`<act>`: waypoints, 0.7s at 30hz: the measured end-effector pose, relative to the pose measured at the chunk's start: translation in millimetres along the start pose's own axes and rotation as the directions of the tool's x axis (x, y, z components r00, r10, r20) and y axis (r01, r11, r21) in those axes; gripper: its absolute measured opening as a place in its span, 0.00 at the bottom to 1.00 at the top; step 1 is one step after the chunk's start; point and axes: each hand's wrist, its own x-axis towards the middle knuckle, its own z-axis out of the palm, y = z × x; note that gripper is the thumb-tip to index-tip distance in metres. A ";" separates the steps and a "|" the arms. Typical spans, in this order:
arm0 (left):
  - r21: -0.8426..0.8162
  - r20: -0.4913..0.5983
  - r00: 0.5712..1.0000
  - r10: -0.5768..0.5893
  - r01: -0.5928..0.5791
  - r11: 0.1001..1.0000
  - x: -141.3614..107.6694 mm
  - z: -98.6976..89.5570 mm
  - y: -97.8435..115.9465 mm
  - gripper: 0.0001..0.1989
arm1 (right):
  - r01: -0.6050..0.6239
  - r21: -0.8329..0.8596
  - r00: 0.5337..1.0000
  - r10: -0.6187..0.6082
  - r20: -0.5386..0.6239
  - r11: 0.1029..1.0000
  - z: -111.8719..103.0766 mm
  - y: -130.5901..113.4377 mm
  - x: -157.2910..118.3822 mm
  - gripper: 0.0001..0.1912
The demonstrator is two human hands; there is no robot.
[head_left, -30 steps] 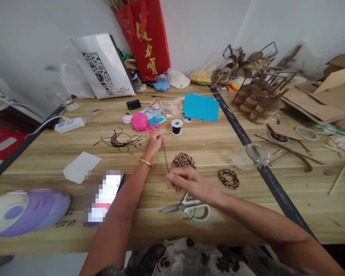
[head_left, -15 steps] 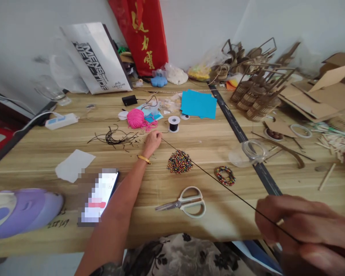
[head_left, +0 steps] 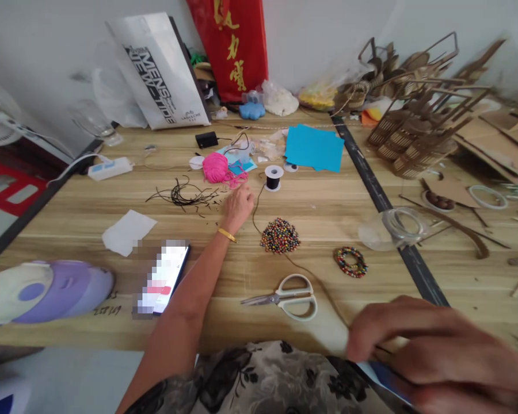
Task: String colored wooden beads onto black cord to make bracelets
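My left hand, with a yellow band at its wrist, rests on the table with its fingers curled in, just left of a spool of black cord. From the spool the thin cord runs slack past this hand, by a heap of small multicoloured beads, to my right hand. That hand, large and blurred at the lower right, has its fingers closed on the cord. White-handled scissors lie open below the beads. A coiled bead bracelet lies to their right.
Cut black cord pieces, pink yarn and blue sheets lie farther back. A phone and a purple-white object are at left. Clear rings and small woven baskets stand at right.
The cord, taut between my hands before, now hangs slack and runs clear of my left hand. My right hand has come down and slightly left. The whole view has shifted.
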 end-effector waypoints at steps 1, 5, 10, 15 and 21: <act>-0.035 -0.037 0.999 0.024 -0.026 0.999 -1.0 -5.2 5.1 0.13 | 0.039 0.035 0.989 -0.044 0.143 0.999 4.0 -1.2 13.1 0.12; -0.278 -0.066 0.996 0.052 -0.068 0.958 -11.3 -33.9 36.5 0.10 | 0.041 0.111 0.951 -0.073 0.300 0.993 17.5 5.1 51.4 0.11; -0.688 0.465 0.806 0.367 0.068 0.723 -48.6 -75.4 84.6 0.14 | 0.061 0.093 0.965 -0.083 0.249 0.994 21.4 13.7 63.5 0.10; -0.685 0.683 0.497 0.535 0.181 0.706 -81.0 -89.5 96.3 0.18 | 0.097 0.077 0.992 -0.103 0.069 0.992 10.8 22.0 62.9 0.08; -0.652 0.688 0.550 0.473 0.183 0.735 -89.9 -88.0 79.4 0.16 | 0.049 0.125 0.993 -0.035 -0.110 0.991 1.5 38.9 58.5 0.08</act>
